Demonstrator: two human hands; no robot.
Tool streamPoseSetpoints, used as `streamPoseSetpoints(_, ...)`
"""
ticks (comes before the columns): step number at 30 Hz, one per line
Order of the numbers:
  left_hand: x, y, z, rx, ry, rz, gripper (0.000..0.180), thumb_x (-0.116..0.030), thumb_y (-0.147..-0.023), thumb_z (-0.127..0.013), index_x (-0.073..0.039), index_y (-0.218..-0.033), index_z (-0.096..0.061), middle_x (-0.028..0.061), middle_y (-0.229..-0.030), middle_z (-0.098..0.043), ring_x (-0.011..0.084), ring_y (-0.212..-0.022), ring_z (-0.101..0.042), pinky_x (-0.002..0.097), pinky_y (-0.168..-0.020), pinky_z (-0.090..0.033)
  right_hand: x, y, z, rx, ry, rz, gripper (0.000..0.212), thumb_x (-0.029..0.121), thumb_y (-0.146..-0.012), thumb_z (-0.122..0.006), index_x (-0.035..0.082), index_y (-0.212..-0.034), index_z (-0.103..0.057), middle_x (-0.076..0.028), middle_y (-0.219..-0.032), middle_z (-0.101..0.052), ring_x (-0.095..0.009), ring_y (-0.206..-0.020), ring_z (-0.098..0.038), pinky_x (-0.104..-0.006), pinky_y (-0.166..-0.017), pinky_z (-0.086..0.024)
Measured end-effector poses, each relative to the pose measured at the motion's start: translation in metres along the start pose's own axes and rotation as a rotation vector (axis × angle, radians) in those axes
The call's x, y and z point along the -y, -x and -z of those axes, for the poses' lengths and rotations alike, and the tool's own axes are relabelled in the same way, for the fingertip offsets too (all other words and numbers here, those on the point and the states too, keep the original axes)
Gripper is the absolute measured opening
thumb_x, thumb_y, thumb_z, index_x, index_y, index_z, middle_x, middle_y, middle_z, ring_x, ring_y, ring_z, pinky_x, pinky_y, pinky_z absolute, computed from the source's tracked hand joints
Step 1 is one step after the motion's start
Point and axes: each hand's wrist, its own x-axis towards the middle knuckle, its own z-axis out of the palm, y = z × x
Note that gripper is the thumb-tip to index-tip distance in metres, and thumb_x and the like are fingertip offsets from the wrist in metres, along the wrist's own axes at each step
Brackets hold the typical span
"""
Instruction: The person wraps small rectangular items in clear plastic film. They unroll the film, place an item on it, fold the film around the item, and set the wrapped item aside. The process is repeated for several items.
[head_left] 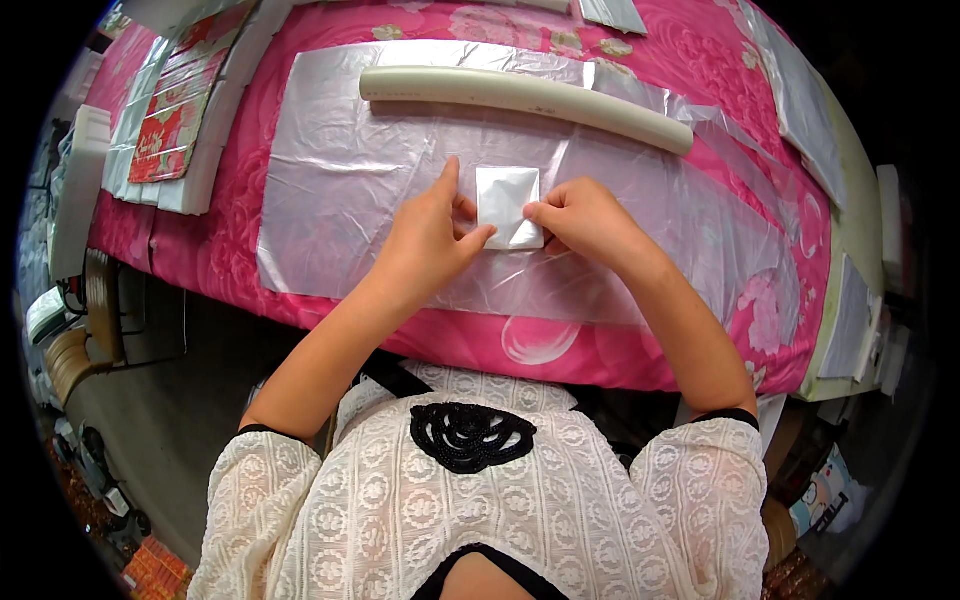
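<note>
While the right hand [592,222] pinches its right edge, the small white packet [508,200] sits between the two hands, over the clear plastic sheet [350,200] on the pink floral tabletop [450,335]. Packet's roughly square, slightly taller than wide, visible face plain white and shiny. Position: around mid-width, closer to the tabletop's near edge than the tube [520,97] is. Can't tell if it's flat on the sheet or slightly lifted.

Right: thumb on top of the packet, index bent in against it, fingers closed on that edge, rest curled. Left hand [425,228]: thumb tip at the packet's lower left edge, index pointing toward the far edge of the tabletop, well apart from the thumb, other fingers curled just beside the packet. Can't tell if the left has any grip.

Markings: tube is off-white with small dark print, too small to read. Toward the tabletop's left edge, a red patterned pack [165,145] with gold-toned lettering lies on a white stack [192,192].
</note>
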Motion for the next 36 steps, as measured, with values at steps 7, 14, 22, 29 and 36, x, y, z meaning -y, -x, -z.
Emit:
streamPoseSetpoints(7, 0.008, 0.002, -0.006, -0.218, -0.496, -0.478, 0.064, -0.010, -0.079, -0.065, 0.003, -0.134, -0.036, 0.0171, -0.119, -0.053, 0.0276, -0.097, -0.060, 0.0350, -0.081, -0.049, -0.004, -0.005, -0.001, 0.009, 0.013, 0.011, 0.032, 0.028, -0.081, -0.060, 0.001, -0.066, -0.065, -0.010, -0.057, -0.062, -0.014, -0.051, -0.060, -0.0299, -0.051, -0.046)
streamPoseSetpoints(14, -0.002, 0.006, 0.004, -0.268, -0.108, -0.710, 0.047, -0.012, -0.084, -0.057, 0.003, -0.127, -0.044, 0.0212, -0.126, -0.049, 0.0353, -0.114, -0.049, 0.0385, -0.095, -0.041, -0.004, 0.022, -0.006, -0.247, 0.201, 0.518, 0.012, 0.015, -0.080, -0.062, 0.004, -0.077, -0.066, -0.006, -0.068, -0.064, -0.017, -0.061, -0.061, -0.0307, -0.056, -0.047)
streamPoseSetpoints(22, 0.029, 0.014, 0.041, 0.020, -0.294, -0.745, 0.039, -0.016, -0.087, -0.052, 0.000, -0.123, -0.050, 0.0167, -0.125, -0.051, 0.0325, -0.116, -0.049, 0.0404, -0.097, -0.039, -0.048, 0.069, -0.009, -0.470, 0.641, 0.996, 0.039, 0.000, -0.070, -0.061, 0.006, -0.108, -0.061, -0.010, -0.119, -0.058, -0.026, -0.100, -0.058, -0.0376, -0.083, -0.045)
streamPoseSetpoints(29, 0.013, -0.015, 0.005, 0.239, -0.573, -0.783, 0.056, -0.027, -0.087, -0.045, -0.001, -0.136, -0.036, 0.0162, -0.142, -0.035, 0.0315, -0.134, -0.029, 0.0469, -0.111, -0.019, -0.038, 0.077, -0.037, -0.155, 0.755, 0.957, 0.059, 0.032, -0.078, -0.062, 0.005, -0.127, -0.047, -0.014, -0.137, -0.041, -0.028, -0.131, -0.035, -0.0429, -0.108, -0.024)
streamPoseSetpoints(36, 0.026, -0.043, -0.008, 0.240, -0.741, -0.811, 0.075, -0.048, -0.086, -0.039, 0.000, -0.142, -0.023, 0.0179, -0.146, -0.027, 0.0301, -0.138, -0.021, 0.0458, -0.112, -0.012, -0.050, 0.072, -0.058, -0.026, 0.821, 0.872, 0.076, 0.050, -0.082, -0.051, 0.002, -0.138, -0.033, -0.015, -0.146, -0.029, -0.028, -0.138, -0.021, -0.0420, -0.112, -0.014)
